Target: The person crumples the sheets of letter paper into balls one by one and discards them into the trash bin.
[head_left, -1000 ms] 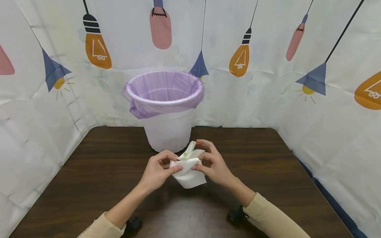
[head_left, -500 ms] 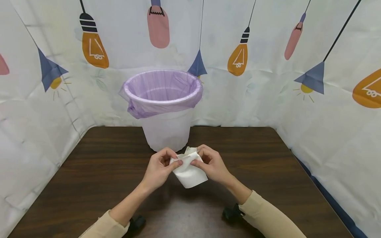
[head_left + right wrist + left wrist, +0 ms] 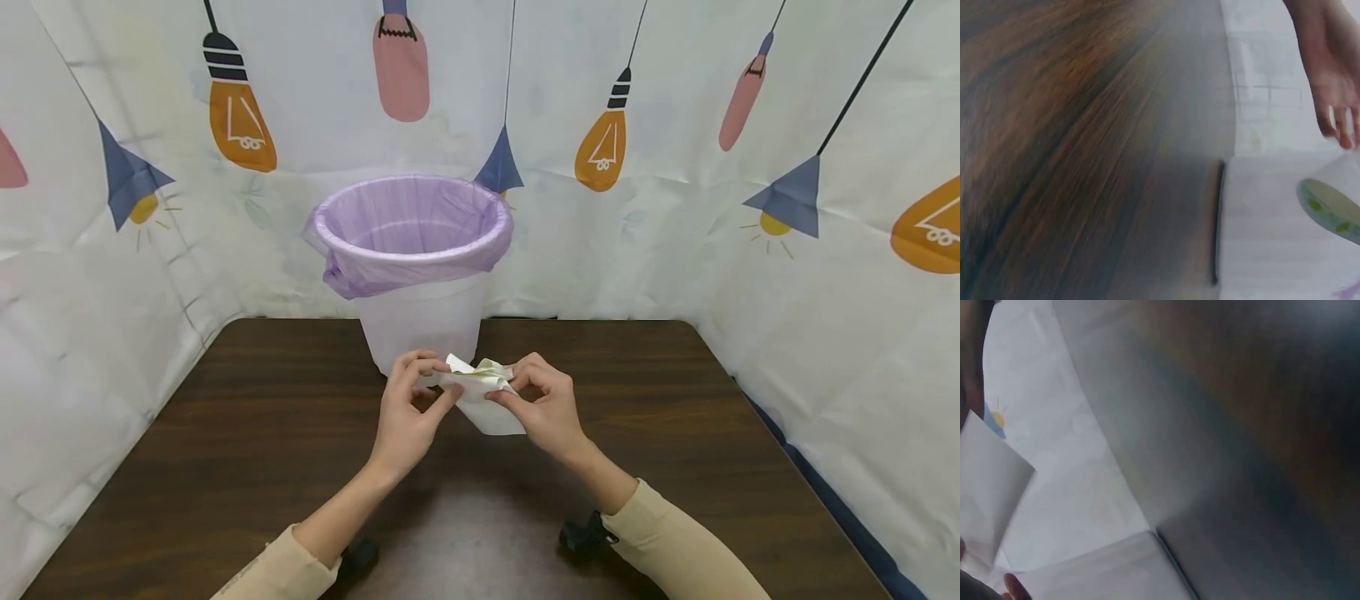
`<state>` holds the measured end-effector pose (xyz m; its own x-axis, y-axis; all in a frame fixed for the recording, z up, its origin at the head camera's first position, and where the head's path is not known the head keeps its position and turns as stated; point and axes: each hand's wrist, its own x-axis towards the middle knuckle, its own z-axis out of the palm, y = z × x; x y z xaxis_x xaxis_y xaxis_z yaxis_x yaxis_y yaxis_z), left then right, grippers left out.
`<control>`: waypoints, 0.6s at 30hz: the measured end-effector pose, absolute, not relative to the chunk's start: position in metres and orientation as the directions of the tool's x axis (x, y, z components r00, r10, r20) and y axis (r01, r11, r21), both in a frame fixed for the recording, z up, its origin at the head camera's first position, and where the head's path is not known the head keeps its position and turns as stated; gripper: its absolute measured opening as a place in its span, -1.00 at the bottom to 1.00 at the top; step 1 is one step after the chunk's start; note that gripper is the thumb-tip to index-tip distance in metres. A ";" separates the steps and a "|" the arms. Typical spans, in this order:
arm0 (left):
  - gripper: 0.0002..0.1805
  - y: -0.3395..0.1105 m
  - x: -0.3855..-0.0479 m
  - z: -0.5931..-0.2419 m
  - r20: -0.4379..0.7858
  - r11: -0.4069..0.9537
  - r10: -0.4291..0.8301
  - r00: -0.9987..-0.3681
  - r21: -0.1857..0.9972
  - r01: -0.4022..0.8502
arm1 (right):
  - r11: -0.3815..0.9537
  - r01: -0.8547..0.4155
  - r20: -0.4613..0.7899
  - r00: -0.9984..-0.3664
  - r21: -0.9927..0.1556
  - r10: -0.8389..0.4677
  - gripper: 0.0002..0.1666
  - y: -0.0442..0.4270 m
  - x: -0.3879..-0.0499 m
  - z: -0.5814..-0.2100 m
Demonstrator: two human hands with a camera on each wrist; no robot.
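A folded piece of white paper [image 3: 491, 412] is held above the table, in front of the bin. Its upper edge is creased and pale yellow-green inside. My left hand [image 3: 405, 408] pinches its left edge between thumb and fingertips. On the other side, my right hand [image 3: 551, 404] grips the right edge with thumb and bent fingers. In the left wrist view the paper [image 3: 991, 481] shows as a plain white flap. The right wrist view shows a curled part with a green leaf print [image 3: 1329, 209], and the left hand [image 3: 1335, 81] beside it.
A white bin [image 3: 420, 325] lined with a purple bag [image 3: 420, 267] stands at the back of the dark wooden table [image 3: 247, 433]. A white curtain [image 3: 675, 250] printed with lamps and bulbs surrounds the table.
Both hands have raised the paper slightly, and its lower corner has come up. The left hand has moved up and its fingers have straightened somewhat. The green-printed strip has folded down.
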<state>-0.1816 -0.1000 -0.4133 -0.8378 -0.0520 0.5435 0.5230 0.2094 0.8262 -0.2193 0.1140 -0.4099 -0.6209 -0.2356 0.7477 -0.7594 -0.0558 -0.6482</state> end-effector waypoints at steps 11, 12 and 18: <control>-0.23 -0.115 -0.174 -0.403 -0.084 -0.302 0.359 -0.929 0.932 -0.202 | -0.026 -0.878 0.851 -0.456 -0.479 -0.261 -0.57 0.117 -0.226 -0.412; -0.19 -0.117 -0.175 -0.403 -0.098 -0.350 0.383 -0.918 0.905 -0.243 | -0.029 -0.886 0.858 -0.438 -0.462 -0.268 -0.57 0.116 -0.226 -0.413; -0.12 -0.119 -0.177 -0.402 -0.128 -0.482 0.490 -0.862 0.785 -0.390 | -0.092 -0.904 0.881 -0.377 -0.417 -0.287 -0.54 0.115 -0.224 -0.415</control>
